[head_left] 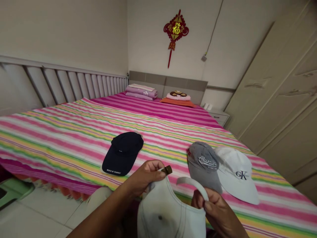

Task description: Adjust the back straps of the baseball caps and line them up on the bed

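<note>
Low in front of me I hold a white baseball cap [170, 211] with its back opening upward. My left hand [148, 175] pinches the end with the brass-coloured buckle [167, 170]. On the other side, my right hand [218, 208] grips the cap's edge at the base of the loose strap [193, 183], which curves up and stands apart from the buckle. A dark navy cap [123, 152] lies on the bed left of my hands. To the right, a grey cap [203, 162] rests against a second white cap [237, 172] with dark letters.
The bed [74, 132] has a striped sheet. Folded purple bedding [141, 92] and a pink folded item [178, 96] lie by the headboard [168, 84]. A slatted rail [74, 82] runs along the left, a wardrobe [277, 99] stands right, and a green stool [17, 191] is on the floor.
</note>
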A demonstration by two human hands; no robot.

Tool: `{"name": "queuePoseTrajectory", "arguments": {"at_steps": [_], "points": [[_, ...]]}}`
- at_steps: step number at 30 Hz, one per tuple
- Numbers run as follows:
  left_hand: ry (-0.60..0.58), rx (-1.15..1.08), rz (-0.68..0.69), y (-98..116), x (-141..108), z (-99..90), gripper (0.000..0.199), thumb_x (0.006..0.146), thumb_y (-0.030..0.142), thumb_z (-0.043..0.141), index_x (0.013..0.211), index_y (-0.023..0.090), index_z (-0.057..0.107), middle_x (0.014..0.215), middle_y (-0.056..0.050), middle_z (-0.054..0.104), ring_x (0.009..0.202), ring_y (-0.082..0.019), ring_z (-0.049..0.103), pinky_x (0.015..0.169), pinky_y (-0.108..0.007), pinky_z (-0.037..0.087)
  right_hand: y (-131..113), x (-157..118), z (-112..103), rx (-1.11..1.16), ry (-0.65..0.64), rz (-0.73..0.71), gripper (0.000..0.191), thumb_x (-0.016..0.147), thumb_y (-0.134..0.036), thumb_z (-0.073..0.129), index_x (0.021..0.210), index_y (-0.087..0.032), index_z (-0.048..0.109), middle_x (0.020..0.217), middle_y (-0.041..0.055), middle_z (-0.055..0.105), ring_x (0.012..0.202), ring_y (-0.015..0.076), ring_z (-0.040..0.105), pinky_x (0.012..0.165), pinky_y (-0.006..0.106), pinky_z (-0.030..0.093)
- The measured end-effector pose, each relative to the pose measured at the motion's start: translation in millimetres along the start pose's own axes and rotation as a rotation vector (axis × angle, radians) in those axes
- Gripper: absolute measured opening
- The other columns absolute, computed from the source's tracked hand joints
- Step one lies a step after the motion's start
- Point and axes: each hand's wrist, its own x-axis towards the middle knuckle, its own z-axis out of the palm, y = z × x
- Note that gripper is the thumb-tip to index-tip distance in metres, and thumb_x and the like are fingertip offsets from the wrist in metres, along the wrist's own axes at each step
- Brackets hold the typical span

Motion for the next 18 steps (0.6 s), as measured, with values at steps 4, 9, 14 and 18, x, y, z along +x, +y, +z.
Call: {"name": "queuePoseTrajectory", "arguments": {"at_steps": [4, 9, 14, 18], "points": [[-0.020, -0.039, 0.031, 12.1, 2.5, 12.9, 0.024, 0.058, 0.018, 0.073, 0.081, 0.011, 0.066, 0.068, -0.003, 0.061, 0.054, -0.006, 0.053, 0.052, -0.016, 0.039, -13.3, -1.8, 9.6, -0.035, -0.027, -0.095, 0.021, 0.067, -0.033, 0.068, 0.079, -0.020, 0.058, 0.068, 0.0022, 0.062, 0.062, 0.0127, 0.050, 0.059, 0.023, 0.036], [-0.080, -0.109, 0.040, 17.5, 10.1, 19.2, 0.030, 0.053, 0.018, 0.073, 0.082, 0.012, 0.068, 0.066, -0.003, 0.060, 0.053, -0.007, 0.052, 0.050, -0.016, 0.039, -24.5, -4.1, 20.0, 0.024, -0.019, -0.209, 0.021, 0.074, -0.040, 0.059, 0.079, -0.020, 0.057, 0.044, 0.0000, 0.056, 0.053, 0.0138, 0.052, 0.054, 0.024, 0.037], [-0.178, -0.019, 0.047, 11.0, 15.6, 15.6, 0.041, 0.051, 0.013, 0.074, 0.091, 0.012, 0.065, 0.071, -0.003, 0.059, 0.060, -0.007, 0.052, 0.052, -0.015, 0.038, -20.0, -5.0, 27.3, 0.192, -0.036, -0.143, 0.014, 0.078, -0.034, 0.056, 0.077, -0.021, 0.053, 0.048, -0.0014, 0.058, 0.028, 0.0061, 0.041, 0.036, 0.019, 0.033], [-0.156, 0.093, 0.081, 7.5, 17.2, 17.2, 0.037, 0.052, 0.015, 0.075, 0.088, 0.015, 0.062, 0.066, 0.001, 0.057, 0.055, -0.005, 0.050, 0.052, -0.016, 0.037, -11.9, -6.8, 33.4, 0.292, -0.056, -0.043, 0.026, 0.076, -0.045, 0.053, 0.068, -0.021, 0.047, 0.039, -0.0039, 0.053, 0.019, 0.0057, 0.032, 0.023, 0.015, 0.027]]}}
